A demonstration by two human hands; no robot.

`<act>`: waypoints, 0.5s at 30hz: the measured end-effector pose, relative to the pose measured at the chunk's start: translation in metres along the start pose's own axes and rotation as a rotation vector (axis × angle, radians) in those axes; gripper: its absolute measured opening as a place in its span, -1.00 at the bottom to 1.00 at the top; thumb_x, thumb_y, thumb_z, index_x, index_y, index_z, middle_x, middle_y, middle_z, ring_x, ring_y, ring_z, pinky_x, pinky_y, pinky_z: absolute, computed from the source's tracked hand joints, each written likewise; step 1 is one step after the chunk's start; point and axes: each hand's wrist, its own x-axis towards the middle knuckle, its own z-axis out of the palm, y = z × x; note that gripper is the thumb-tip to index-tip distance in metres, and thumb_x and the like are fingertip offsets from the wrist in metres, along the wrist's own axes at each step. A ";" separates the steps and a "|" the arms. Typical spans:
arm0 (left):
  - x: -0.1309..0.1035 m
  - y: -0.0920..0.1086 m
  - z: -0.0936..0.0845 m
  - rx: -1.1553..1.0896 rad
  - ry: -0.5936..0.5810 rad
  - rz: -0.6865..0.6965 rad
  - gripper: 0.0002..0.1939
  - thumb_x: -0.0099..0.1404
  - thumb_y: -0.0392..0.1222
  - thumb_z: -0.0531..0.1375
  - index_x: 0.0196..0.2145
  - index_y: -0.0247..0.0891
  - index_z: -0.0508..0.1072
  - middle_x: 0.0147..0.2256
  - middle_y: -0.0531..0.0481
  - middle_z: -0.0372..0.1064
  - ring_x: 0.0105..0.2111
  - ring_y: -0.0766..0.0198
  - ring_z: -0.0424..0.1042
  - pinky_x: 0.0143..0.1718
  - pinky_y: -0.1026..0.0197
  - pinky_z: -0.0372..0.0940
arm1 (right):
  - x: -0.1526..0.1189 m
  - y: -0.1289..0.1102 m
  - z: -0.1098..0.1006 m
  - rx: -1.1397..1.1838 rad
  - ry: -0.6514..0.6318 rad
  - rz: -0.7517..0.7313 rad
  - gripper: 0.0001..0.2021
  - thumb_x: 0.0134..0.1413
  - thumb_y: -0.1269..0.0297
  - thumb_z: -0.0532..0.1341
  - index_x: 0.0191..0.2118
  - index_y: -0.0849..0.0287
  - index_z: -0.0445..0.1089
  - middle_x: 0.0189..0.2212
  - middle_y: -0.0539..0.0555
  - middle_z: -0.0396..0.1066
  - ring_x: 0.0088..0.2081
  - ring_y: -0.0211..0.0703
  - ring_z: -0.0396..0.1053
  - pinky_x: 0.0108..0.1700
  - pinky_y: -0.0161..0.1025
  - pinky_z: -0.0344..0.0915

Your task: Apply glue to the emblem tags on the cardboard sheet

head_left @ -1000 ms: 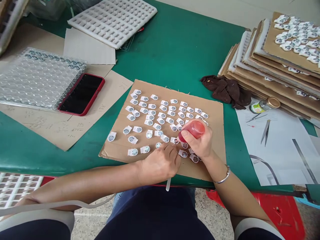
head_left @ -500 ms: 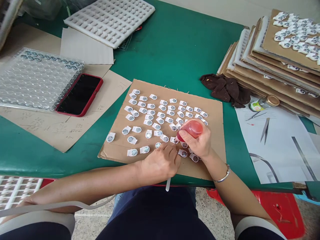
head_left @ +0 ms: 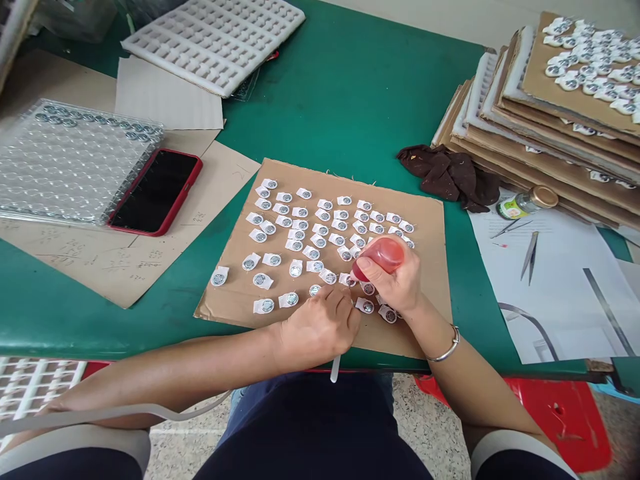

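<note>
A cardboard sheet [head_left: 320, 187] carries several rows of small white tabbed pieces [head_left: 263, 281] with round, dark-patterned metallic discs. Over its front part, my left hand [head_left: 320, 323] is closed around a thin tool [head_left: 335, 369] whose pale, flat end sticks out below the fist; its working tip is hidden. My right hand [head_left: 400, 283] wraps its fingers round a red translucent squeeze bulb [head_left: 381, 255], held tilted just above the pieces. The two hands are close together, and a few pieces are partly covered by them.
Left of the sheet lie a red-cased phone [head_left: 155, 191] and a clear plastic tray [head_left: 65, 167]. A white foam tray [head_left: 215, 40] sits behind. On the right are stacked cardboard sheets [head_left: 560, 143], a brown cloth [head_left: 453, 175], a small jar [head_left: 527, 202] and tweezers [head_left: 530, 257] on paper.
The camera view shifts slightly. Both hands stay in nearly the same place, still holding the bulb and the thin tool.
</note>
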 end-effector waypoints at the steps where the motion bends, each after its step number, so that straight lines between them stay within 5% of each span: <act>1: 0.000 0.000 0.000 0.001 -0.003 0.000 -0.87 0.19 -0.48 0.05 -0.48 -0.38 0.28 -0.50 -0.16 0.35 -0.39 0.11 0.40 -0.40 0.11 0.31 | 0.000 0.000 0.000 0.003 -0.001 0.007 -0.82 -0.06 0.16 0.28 -0.35 0.09 0.32 -0.46 0.01 0.40 -0.43 -0.18 0.36 -0.36 -0.15 0.34; 15: 0.001 -0.001 -0.001 0.001 0.002 -0.001 -0.86 0.22 -0.49 0.02 -0.46 -0.39 0.29 -0.48 -0.16 0.36 -0.35 0.11 0.41 -0.39 0.11 0.33 | 0.003 0.004 0.001 -0.056 0.033 0.001 -0.81 -0.04 0.14 0.26 -0.38 0.13 0.33 -0.47 0.01 0.41 -0.42 -0.18 0.37 -0.30 -0.12 0.36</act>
